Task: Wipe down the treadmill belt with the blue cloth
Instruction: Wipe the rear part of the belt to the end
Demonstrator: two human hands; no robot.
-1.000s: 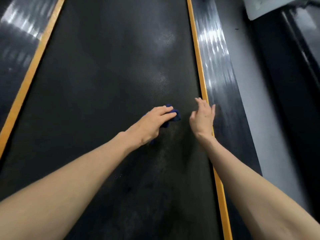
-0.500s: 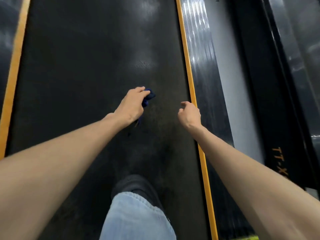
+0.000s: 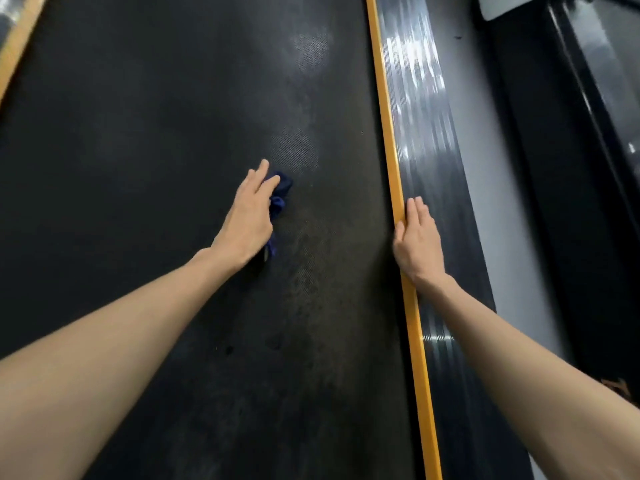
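Note:
The black textured treadmill belt (image 3: 156, 133) fills the middle of the head view. My left hand (image 3: 251, 216) lies flat on the belt with straight fingers, pressing the dark blue cloth (image 3: 280, 194) down; most of the cloth is hidden under the palm, a bunched part shows at the fingertips. My right hand (image 3: 417, 239) rests flat with straight fingers on the yellow strip (image 3: 384, 98) and the glossy black side rail (image 3: 426, 133) at the belt's right edge.
A second yellow strip (image 3: 17, 39) borders the belt at the far left. Right of the side rail runs a grey floor band (image 3: 491, 168), then the dark frame of a neighbouring machine (image 3: 571, 150). Dull smudges mark the belt ahead of the cloth.
My left hand has flattened over the cloth and slid forward on the belt. My right hand moved from above the belt's edge down onto the yellow strip and rail. The leg seen before is out of view.

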